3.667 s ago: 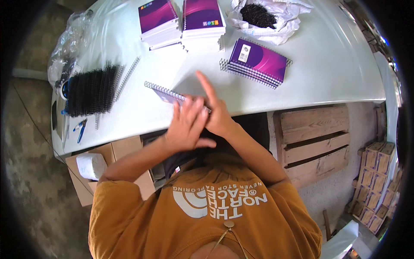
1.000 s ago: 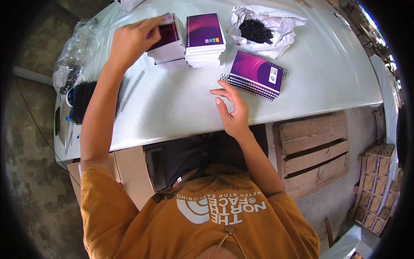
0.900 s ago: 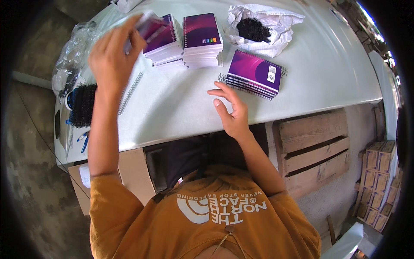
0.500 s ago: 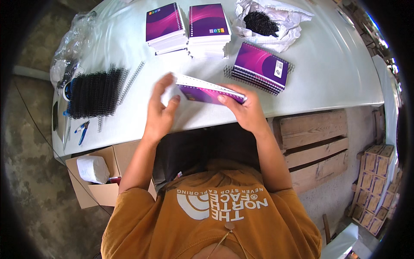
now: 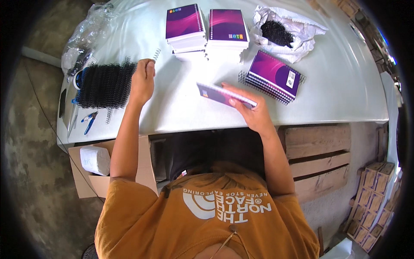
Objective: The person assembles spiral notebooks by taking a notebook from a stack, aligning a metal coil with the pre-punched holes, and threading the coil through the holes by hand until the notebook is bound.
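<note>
My right hand (image 5: 250,111) grips an unbound purple notebook (image 5: 220,95) by its right end, thumb on the near side and fingers behind. The notebook is held tilted above the table, with a row of punched holes along its upper edge. Over at the left, my left hand (image 5: 143,82) is closed on a single black spiral binding coil (image 5: 157,55). The coil's far end sticks out past my fingers, and the rest is hidden behind the hand. Right beside that hand lies a thick row of black binding coils (image 5: 105,86).
Two stacks of purple notebooks (image 5: 185,21) stand at the back. Coil-bound notebooks (image 5: 274,74) are piled at the right, near a white sack (image 5: 302,45) of black coil scraps (image 5: 277,33). Blue-handled cutters (image 5: 89,123) lie front left. A cardboard box (image 5: 144,166) sits below the table edge.
My left hand has left the notebook, moved left and closed on the loose coil. The right hand keeps the notebook. The view has shifted slightly.
</note>
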A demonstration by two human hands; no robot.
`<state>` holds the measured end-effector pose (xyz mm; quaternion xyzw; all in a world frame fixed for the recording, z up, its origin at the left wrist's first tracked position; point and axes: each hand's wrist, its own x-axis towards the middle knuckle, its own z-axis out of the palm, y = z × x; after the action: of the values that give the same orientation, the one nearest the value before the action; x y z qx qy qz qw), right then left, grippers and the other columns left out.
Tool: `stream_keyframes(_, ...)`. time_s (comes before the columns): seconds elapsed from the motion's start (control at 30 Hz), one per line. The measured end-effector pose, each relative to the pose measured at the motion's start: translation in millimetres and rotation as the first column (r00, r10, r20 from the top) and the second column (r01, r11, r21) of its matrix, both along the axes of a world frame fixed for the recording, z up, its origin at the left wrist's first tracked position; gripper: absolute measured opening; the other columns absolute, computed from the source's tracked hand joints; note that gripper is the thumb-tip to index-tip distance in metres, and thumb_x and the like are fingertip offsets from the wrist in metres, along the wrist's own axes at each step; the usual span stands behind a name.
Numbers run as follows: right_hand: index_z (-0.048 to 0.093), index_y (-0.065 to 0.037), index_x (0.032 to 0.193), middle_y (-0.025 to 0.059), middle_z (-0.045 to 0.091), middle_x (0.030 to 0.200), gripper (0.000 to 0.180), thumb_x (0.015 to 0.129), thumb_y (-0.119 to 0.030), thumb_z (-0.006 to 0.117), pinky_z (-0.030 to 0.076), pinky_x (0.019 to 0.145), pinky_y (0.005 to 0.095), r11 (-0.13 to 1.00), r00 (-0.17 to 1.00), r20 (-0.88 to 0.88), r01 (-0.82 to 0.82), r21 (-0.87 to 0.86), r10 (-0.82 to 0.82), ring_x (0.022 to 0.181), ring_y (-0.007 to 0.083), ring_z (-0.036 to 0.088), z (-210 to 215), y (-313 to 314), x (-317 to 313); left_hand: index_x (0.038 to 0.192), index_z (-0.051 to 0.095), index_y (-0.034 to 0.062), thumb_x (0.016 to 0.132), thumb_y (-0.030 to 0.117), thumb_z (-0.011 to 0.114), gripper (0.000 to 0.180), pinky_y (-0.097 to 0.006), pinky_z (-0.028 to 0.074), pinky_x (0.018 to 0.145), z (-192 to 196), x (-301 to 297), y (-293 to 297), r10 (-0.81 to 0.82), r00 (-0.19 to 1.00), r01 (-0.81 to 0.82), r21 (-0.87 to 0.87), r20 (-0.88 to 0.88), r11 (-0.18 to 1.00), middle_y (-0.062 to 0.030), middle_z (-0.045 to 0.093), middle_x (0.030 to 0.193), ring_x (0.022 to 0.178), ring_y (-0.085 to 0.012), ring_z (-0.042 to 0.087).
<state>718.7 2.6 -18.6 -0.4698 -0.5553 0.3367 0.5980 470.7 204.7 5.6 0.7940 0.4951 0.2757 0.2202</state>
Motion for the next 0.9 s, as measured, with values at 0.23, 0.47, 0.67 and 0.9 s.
stream_keyframes(0.23,0.062,0.001,0.111,0.0102,0.065,0.104,0.027,0.085,-0.001,0.061,0.046,0.083,0.0241,0.996,0.999,-0.003,0.047,-0.078,-0.047,0.092,0.0117,0.058,5,1,-4,0.087,0.058,0.0020,0.096,0.034,0.050,0.034,-0.023,0.038,0.062,18,22,-66,-0.344,0.890,0.442,-0.378,0.300,0.814,0.0005,0.047,0.070,0.065,-0.0084,0.040)
stream_keyframes(0.47,0.062,0.001,0.112,0.0091,0.066,0.102,0.027,0.085,0.000,0.060,0.047,0.080,0.0235,0.998,0.999,0.016,0.038,-0.046,-0.037,0.088,0.0101,0.059,1,1,-2,0.084,0.056,0.0056,0.096,0.033,0.049,0.031,-0.020,0.032,0.057,40,35,-61,-0.243,0.956,0.291,-0.594,0.162,0.750,0.0036,0.047,0.074,0.063,-0.0041,0.037)
stream_keyframes(0.67,0.063,-0.001,0.112,0.0089,0.068,0.099,0.027,0.085,-0.001,0.060,0.048,0.077,0.0237,0.997,1.000,0.024,0.021,-0.075,-0.020,0.083,0.0097,0.060,-1,0,-4,0.100,0.057,0.0095,0.080,0.012,0.069,0.023,-0.028,0.039,0.077,55,42,-57,-0.576,0.816,0.577,0.053,-0.038,0.815,-0.0032,0.057,0.095,0.080,-0.0131,0.053)
stream_keyframes(0.9,0.063,0.001,0.110,0.0139,0.068,0.096,0.026,0.085,-0.001,0.060,0.049,0.074,0.0245,0.997,0.983,0.167,0.079,0.019,-0.081,0.081,0.0142,0.064,-1,-4,-20,0.124,0.051,0.0124,0.069,0.036,0.076,0.065,-0.041,0.030,0.098,70,48,-74,-0.356,0.734,0.640,0.412,-0.579,0.649,-0.0129,0.046,0.129,0.117,-0.0311,0.044)
